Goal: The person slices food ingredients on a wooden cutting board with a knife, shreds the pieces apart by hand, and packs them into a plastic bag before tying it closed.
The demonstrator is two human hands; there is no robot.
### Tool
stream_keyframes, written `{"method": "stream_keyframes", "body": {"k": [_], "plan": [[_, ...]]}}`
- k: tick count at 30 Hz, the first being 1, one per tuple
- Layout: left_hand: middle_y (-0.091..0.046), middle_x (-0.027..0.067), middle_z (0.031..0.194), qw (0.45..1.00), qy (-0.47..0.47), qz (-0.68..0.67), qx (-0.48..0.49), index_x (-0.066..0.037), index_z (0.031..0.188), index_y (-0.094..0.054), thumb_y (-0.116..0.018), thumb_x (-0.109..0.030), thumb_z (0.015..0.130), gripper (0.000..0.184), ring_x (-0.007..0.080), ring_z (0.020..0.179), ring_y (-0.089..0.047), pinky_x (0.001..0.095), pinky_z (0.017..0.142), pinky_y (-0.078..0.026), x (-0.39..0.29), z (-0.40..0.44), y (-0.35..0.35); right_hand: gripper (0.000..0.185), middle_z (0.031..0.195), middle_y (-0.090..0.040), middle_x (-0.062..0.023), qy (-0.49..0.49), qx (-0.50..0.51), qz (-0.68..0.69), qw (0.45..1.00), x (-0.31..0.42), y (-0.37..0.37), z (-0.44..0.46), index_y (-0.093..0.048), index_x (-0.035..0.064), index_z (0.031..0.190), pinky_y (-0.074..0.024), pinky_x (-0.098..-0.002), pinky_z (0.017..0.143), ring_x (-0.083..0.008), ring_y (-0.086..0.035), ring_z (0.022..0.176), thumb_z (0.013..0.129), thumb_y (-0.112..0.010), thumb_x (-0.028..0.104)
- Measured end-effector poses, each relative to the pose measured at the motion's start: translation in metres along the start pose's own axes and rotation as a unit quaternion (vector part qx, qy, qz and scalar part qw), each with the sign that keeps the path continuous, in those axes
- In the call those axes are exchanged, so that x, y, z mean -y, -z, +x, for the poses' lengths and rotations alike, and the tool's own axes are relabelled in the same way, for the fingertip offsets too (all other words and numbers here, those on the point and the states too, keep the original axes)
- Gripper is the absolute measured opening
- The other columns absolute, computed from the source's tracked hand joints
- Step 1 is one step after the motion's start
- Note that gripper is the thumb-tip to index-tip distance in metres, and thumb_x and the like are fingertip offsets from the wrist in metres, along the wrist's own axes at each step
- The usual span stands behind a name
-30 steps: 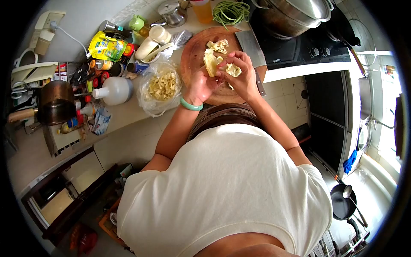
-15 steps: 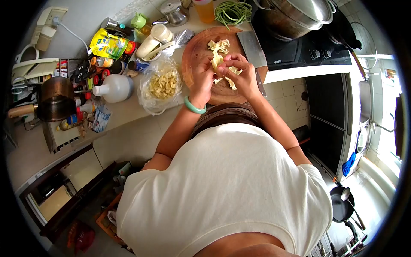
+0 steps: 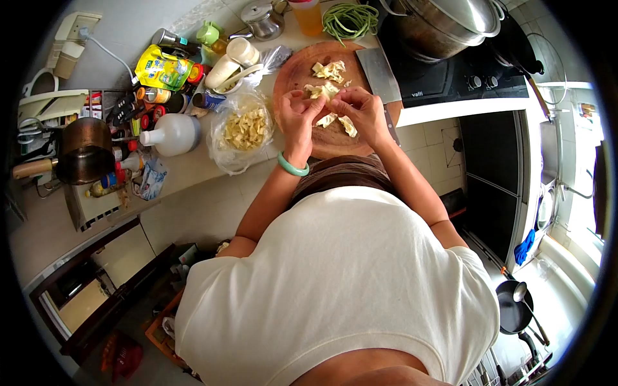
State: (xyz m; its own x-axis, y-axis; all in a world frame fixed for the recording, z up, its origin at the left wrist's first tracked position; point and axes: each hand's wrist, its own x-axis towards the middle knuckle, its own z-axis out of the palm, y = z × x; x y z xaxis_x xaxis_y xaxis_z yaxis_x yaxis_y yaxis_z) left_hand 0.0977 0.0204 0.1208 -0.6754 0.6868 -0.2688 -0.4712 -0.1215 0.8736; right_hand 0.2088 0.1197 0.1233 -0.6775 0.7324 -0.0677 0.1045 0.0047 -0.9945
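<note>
Over the round wooden cutting board [image 3: 293,71], my left hand [image 3: 299,116] and my right hand [image 3: 362,112] pinch opposite sides of a crinkled pale yellow food piece [image 3: 324,91], whose exact kind I cannot make out. More such pieces [image 3: 329,71] lie on the board beyond my fingers, and others [image 3: 348,126] lie nearer my body, partly under the hands. A cleaver [image 3: 378,74] rests flat along the board's right side, its handle partly behind my right wrist. Left of the board, a clear plastic bag [image 3: 222,151] holds many similar cut pieces [image 3: 246,128].
Green long beans [image 3: 351,20] sit behind the board, beside a cup of amber liquid [image 3: 308,18]. At right, a large steel pot [image 3: 444,29] stands on the black stove [image 3: 444,80]. Bottles, a white jug [image 3: 170,134] and a copper-coloured pot [image 3: 85,151] crowd the left counter.
My hands have moved slightly apart and the left has shifted left. The food piece between them now looks spread out flatter, and more of the pieces on the board shows.
</note>
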Motion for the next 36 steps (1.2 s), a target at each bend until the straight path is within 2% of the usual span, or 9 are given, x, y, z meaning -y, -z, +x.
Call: {"method": "stream_keyframes", "body": {"k": [4,10,18,24,26,30,31,33,36], "plan": [[-0.064,0.0138,0.095,0.996,-0.047,0.079,-0.004,0.0,0.108,-0.047,-0.071,0.001,0.081,0.037,0.0189,0.084,-0.066,0.03,0.075,-0.058,-0.005,-0.003,-0.004,0.015,0.085,-0.065,-0.0092,0.019,-0.011,-0.028,0.999,-0.001,-0.004,-0.002,-0.07,-0.0029,0.087,-0.0487,-0.026,0.062,-0.0122,-0.06,0.068,0.083,-0.071,0.012],[-0.068,0.0143,0.093,0.999,0.006,0.046,-0.012,0.008,0.102,-0.061,-0.07,0.004,0.08,0.024,0.0167,0.082,-0.066,0.025,0.075,-0.055,0.0,0.0,0.002,0.015,0.09,-0.064,-0.0122,0.052,-0.02,-0.072,0.996,-0.012,-0.005,0.002,-0.068,-0.0038,0.089,-0.0491,-0.0289,0.065,-0.0174,-0.062,0.072,0.083,-0.069,0.011],[-0.068,0.0138,0.094,0.995,-0.022,0.094,-0.014,0.011,0.104,-0.063,-0.069,0.002,0.081,0.025,0.0157,0.083,-0.066,0.024,0.077,-0.054,0.005,0.0,0.003,0.018,0.092,-0.061,-0.0153,0.048,-0.021,-0.107,0.993,-0.003,-0.009,-0.002,-0.062,-0.0063,0.088,-0.0495,-0.0302,0.067,-0.0212,-0.062,0.075,0.086,-0.066,0.011],[-0.068,0.0128,0.094,0.999,0.004,0.043,-0.009,0.009,0.104,-0.065,-0.068,0.0,0.083,0.023,0.015,0.082,-0.065,0.0242,0.077,-0.054,0.01,0.003,0.007,0.022,0.081,-0.066,-0.0134,-0.01,-0.014,-0.006,1.0,-0.024,-0.011,0.003,-0.061,-0.0047,0.089,-0.0502,-0.0281,0.064,-0.0145,-0.063,0.071,0.088,-0.065,0.016],[-0.068,0.0123,0.094,0.999,0.013,0.038,0.0,0.009,0.104,-0.065,-0.067,0.0,0.084,0.021,0.0147,0.082,-0.065,0.0245,0.077,-0.054,0.013,0.004,0.01,0.025,0.077,-0.068,-0.0105,-0.035,-0.015,0.061,0.997,-0.02,-0.012,0.002,-0.061,-0.0037,0.09,-0.0503,-0.0256,0.062,-0.0109,-0.063,0.069,0.086,-0.069,0.02],[-0.069,0.0109,0.091,0.98,-0.055,0.181,0.062,0.007,0.1,-0.068,-0.067,-0.004,0.085,0.019,0.0128,0.081,-0.064,0.0232,0.074,-0.052,0.011,0.006,0.013,0.029,0.079,-0.069,-0.0094,-0.046,-0.017,0.051,0.997,-0.024,-0.01,0.002,-0.063,-0.0038,0.092,-0.0503,-0.0238,0.062,-0.009,-0.063,0.069,0.082,-0.075,0.021],[-0.069,0.0106,0.089,0.965,-0.075,0.239,0.074,0.007,0.1,-0.068,-0.068,-0.005,0.085,0.019,0.0122,0.08,-0.064,0.0228,0.073,-0.052,0.01,0.007,0.014,0.03,0.078,-0.069,-0.0088,-0.053,-0.011,0.094,0.994,-0.031,-0.008,0.004,-0.064,-0.0038,0.092,-0.0503,-0.0236,0.061,-0.0086,-0.062,0.068,0.08,-0.076,0.021],[-0.07,0.0102,0.088,0.963,-0.061,0.25,0.072,0.007,0.099,-0.068,-0.07,-0.005,0.084,0.02,0.0117,0.079,-0.064,0.0226,0.072,-0.051,0.005,0.008,0.013,0.031,0.076,-0.069,-0.0082,-0.06,-0.006,0.137,0.989,-0.032,-0.005,0.004,-0.066,-0.0039,0.092,-0.0503,-0.0233,0.061,-0.0083,-0.062,0.067,0.079,-0.078,0.021],[-0.07,0.0095,0.085,0.954,-0.068,0.286,0.066,0.007,0.098,-0.069,-0.071,-0.005,0.082,0.02,0.0108,0.077,-0.064,0.0226,0.071,-0.051,0.003,0.008,0.01,0.021,0.076,-0.068,-0.0048,-0.066,-0.009,0.041,0.997,-0.02,-0.002,0.002,-0.067,-0.0054,0.088,-0.0511,-0.0217,0.065,-0.0085,-0.062,0.068,0.086,-0.069,0.016]]}}
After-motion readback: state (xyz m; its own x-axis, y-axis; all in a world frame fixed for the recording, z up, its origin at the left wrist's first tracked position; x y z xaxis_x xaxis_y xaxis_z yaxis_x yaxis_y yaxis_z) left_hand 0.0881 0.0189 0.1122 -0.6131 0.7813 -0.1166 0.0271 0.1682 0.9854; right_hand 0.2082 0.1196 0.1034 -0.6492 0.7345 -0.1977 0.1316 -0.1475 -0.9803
